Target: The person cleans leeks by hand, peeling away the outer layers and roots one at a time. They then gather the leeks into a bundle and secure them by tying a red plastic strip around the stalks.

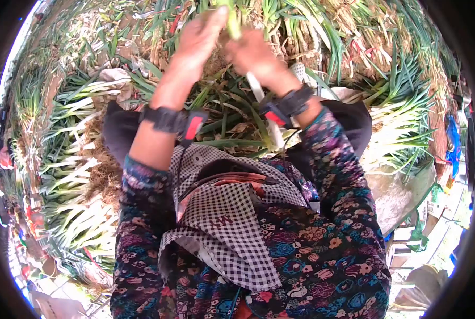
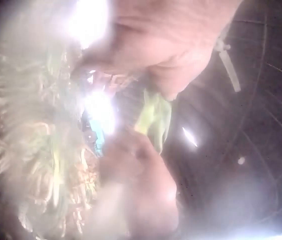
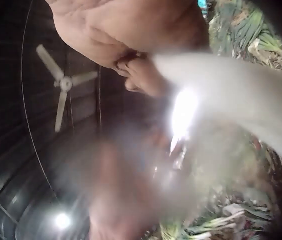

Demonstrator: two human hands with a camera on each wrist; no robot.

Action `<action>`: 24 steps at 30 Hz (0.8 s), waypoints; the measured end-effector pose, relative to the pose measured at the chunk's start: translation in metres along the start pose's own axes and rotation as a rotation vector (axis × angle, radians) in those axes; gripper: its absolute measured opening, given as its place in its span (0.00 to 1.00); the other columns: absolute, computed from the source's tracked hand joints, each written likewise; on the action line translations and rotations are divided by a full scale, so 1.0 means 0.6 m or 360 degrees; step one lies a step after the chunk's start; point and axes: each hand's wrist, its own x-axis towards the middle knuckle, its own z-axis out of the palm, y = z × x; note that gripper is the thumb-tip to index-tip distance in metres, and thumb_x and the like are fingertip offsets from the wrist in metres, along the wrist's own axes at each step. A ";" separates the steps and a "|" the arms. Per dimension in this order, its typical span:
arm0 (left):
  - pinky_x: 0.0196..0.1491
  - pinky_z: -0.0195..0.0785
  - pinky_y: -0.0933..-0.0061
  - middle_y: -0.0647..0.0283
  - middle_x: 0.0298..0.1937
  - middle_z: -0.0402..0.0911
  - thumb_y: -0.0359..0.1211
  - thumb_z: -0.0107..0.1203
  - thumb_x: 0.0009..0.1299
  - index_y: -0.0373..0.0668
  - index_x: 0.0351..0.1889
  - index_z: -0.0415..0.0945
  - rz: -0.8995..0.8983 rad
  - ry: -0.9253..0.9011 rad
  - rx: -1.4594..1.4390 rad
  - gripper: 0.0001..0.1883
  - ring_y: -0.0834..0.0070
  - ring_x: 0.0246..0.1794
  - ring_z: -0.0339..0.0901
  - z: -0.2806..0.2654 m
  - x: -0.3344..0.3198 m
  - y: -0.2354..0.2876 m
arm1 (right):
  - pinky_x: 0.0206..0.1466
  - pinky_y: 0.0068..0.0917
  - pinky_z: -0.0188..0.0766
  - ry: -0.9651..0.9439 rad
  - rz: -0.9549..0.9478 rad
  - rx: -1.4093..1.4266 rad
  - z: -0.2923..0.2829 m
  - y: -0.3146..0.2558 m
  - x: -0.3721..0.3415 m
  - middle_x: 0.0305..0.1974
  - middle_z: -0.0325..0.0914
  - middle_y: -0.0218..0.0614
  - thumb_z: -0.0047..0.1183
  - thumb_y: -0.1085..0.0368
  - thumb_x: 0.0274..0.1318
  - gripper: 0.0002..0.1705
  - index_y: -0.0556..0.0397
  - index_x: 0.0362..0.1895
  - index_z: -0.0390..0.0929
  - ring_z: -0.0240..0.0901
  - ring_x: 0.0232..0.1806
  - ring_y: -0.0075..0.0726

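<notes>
A green onion (image 1: 257,87) slants between the two hands. Its white stalk runs down from my right hand (image 1: 259,57) toward the lap. The right hand's fingers curl round the stalk; in the right wrist view the thick white stalk (image 3: 231,85) juts out of that fist. My left hand (image 1: 196,45) grips the onion's green upper part, thumb pointing up along it. Pale green leaf (image 2: 153,120) shows between the hands in the left wrist view. Both hands are close together and motion-blurred, so the fingertips are partly hidden.
Bundled green onions lie in rows at the left (image 1: 80,212) and in a pile at the right (image 1: 402,127). More onions (image 1: 306,32) spread ahead. Stripped leaves (image 1: 227,114) cover the ground between the knees. A pale sack (image 1: 397,196) lies under the right pile.
</notes>
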 end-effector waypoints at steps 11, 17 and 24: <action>0.19 0.45 0.80 0.74 0.19 0.53 0.51 0.35 0.77 0.45 0.32 0.63 0.0152 0.0522 -0.1244 0.21 0.82 0.16 0.48 -0.150 0.073 -0.065 | 0.31 0.48 0.71 0.0112 -0.0381 -0.1061 0.047 0.153 -0.150 0.26 0.75 0.51 0.56 0.65 0.55 0.15 0.55 0.42 0.64 0.76 0.29 0.58; 0.21 0.49 0.82 0.74 0.18 0.52 0.62 0.37 0.71 0.43 0.33 0.63 0.0211 -0.0252 -0.2201 0.29 0.83 0.18 0.51 -0.215 0.089 -0.103 | 0.40 0.40 0.71 0.0495 -0.0678 -0.1028 0.020 0.094 -0.154 0.40 0.75 0.44 0.58 0.69 0.51 0.20 0.56 0.50 0.73 0.74 0.38 0.51; 0.18 0.50 0.82 0.74 0.16 0.53 0.65 0.32 0.70 0.44 0.32 0.65 0.0309 0.0195 -0.2023 0.32 0.83 0.15 0.50 -0.238 0.074 -0.119 | 0.36 0.40 0.70 0.0469 -0.0914 -0.1176 0.022 0.077 -0.116 0.35 0.76 0.43 0.55 0.72 0.53 0.12 0.55 0.43 0.76 0.73 0.33 0.52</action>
